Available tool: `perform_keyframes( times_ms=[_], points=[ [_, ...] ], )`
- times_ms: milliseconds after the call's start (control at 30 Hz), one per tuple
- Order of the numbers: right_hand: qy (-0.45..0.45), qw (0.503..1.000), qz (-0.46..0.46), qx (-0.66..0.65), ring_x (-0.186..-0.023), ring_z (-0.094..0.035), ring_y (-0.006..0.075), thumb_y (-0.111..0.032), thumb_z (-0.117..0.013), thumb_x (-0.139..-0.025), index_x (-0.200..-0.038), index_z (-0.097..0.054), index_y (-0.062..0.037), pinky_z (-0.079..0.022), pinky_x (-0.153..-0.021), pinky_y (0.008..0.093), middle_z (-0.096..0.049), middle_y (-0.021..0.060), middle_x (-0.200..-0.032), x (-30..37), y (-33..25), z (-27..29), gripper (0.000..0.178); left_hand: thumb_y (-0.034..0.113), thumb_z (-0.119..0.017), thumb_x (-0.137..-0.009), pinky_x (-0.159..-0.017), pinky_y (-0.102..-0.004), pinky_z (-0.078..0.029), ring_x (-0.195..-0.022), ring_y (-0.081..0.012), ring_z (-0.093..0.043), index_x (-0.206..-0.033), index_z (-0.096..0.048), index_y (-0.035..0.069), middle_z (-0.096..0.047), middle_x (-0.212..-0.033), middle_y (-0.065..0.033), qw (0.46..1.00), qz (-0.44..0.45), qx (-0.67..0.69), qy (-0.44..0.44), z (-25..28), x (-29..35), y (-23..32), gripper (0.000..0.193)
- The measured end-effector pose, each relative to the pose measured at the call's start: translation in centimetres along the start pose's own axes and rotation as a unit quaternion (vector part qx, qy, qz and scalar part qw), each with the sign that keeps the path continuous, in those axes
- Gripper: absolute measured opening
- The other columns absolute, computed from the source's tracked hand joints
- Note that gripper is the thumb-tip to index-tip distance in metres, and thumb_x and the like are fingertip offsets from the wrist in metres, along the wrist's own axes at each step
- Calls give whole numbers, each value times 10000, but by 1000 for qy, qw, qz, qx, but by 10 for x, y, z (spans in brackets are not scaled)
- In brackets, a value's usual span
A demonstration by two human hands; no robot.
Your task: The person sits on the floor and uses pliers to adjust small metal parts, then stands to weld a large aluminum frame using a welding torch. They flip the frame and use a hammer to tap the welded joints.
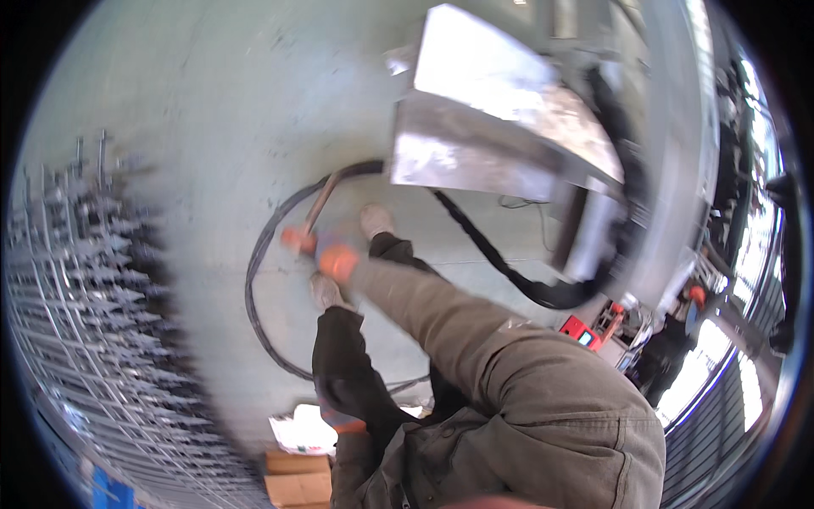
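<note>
My right hand (322, 250), in a grey glove with orange fingers and cuff, reaches across to the left above my shoes. It is closed round a brown stick-like tool (320, 204) that slants up and away; blur hides its exact kind. The tool's far end overlaps a black hose (252, 280) that loops over the floor. My left hand (337, 416), gloved in grey with an orange cuff, hangs low by my left leg, its fingers not clear. Ahead to the right, a shiny bent sheet-metal piece (475, 140) stands apart from both hands.
Rows of pointed metal bars (93, 314) fill the left side. A cardboard box (297, 481) and a white bag (303, 431) lie at the lower left. The thick black hose hangs beside the metal piece. A red device (579, 333) with a small screen sits at the right.
</note>
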State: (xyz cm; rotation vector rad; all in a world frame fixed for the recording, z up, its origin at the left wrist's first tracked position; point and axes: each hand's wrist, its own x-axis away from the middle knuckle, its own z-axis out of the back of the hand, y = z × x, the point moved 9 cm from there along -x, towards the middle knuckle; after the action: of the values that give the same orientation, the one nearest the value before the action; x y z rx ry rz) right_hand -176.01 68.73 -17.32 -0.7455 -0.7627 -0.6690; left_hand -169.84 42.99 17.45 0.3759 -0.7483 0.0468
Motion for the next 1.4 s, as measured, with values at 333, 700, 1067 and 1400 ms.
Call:
perform_keyframes(
  times_ms=[333, 700, 1067, 1400],
  points=[
    [-17, 976, 45, -212, -1066, -755, 498, -683, -569, -1011, -1038, -787, -82, -566, -943, 530, -809, 242, -1063, 476, -90, 143, 640, 553, -650, -1095, -840, -359, -582, -951, -197, -689, -1159, -731, 42, -708, -1008, -45, 897, 89, 359, -240, 18, 65, 60, 521],
    [178, 980, 85, -38, -1397, -615, 393, -608, -812, -924, -1545, -595, -103, -476, -1169, 534, -649, 168, -1498, 702, 149, 257, 829, 619, -711, -1031, -581, -336, -466, -627, -176, -609, -987, -712, 67, -662, -788, -49, 901, 21, 162, -402, -8, 214, 260, 553],
    [411, 887, -54, -205, -1104, -739, 400, -473, -751, -1020, -1318, -689, -141, -587, -926, 521, -761, 154, -1173, 946, 490, 282, 451, 676, -795, -954, -531, -318, -480, -582, -178, -595, -1115, -701, 148, -671, -782, -47, 807, -43, 38, -587, -266, 515, 506, 560],
    [391, 812, -246, -357, -1213, -723, 443, -428, -642, -1066, -1460, -591, -189, -567, -1042, 536, -700, 206, -1398, 960, 706, 198, 464, 579, -777, -1029, -757, -341, -554, -814, -194, -679, -1047, -736, 74, -700, -914, -67, 730, -59, -102, -674, -517, 663, 605, 507]
  ],
)
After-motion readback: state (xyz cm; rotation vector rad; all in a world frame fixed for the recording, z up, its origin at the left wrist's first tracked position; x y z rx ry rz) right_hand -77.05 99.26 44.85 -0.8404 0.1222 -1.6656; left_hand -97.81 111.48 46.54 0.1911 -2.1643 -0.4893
